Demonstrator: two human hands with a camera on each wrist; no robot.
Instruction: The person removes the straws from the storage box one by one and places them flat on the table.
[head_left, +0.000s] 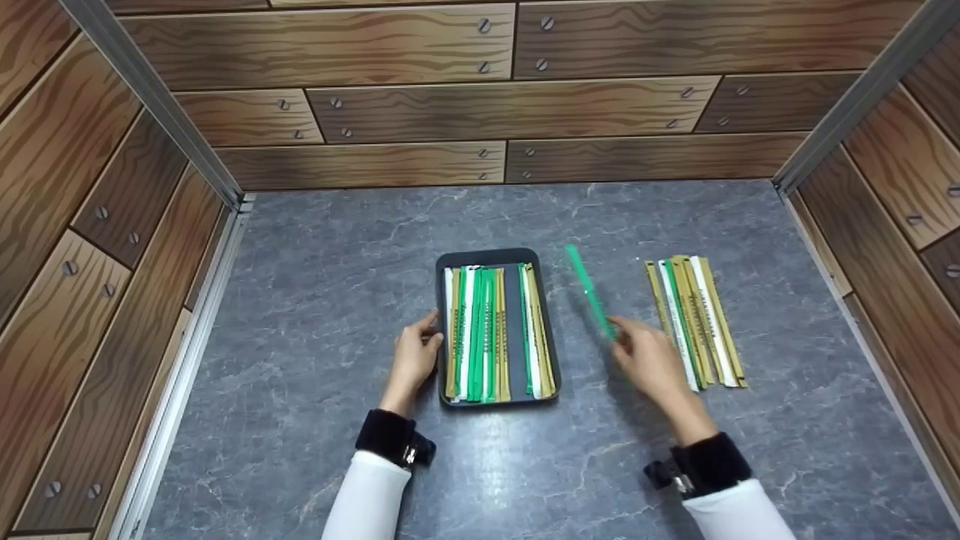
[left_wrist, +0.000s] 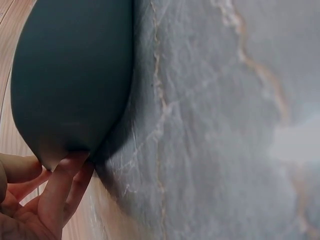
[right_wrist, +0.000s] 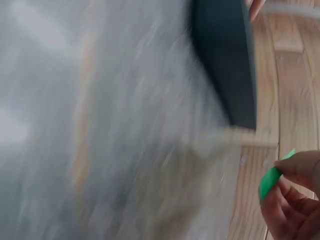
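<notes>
A dark rectangular tray (head_left: 512, 300) holds green, white and gold stick packets laid lengthwise, with a gap between the larger left group (head_left: 480, 330) and a few at the right (head_left: 534, 330). My left hand (head_left: 415, 356) holds the tray's left edge, thumb by the rim and fingers against the outer wall (left_wrist: 75, 90). Right of the tray, my right hand (head_left: 649, 356) pinches one end of a green stick packet (head_left: 587, 285), raised and pointing away; the right wrist view shows its end (right_wrist: 270, 181) between thumb and fingers.
More gold, white and green stick packets (head_left: 701, 322) lie side by side on the grey marbled tabletop (head_left: 337, 262), just right of my right hand. Wood-patterned panels (head_left: 420, 112) enclose the back and both sides.
</notes>
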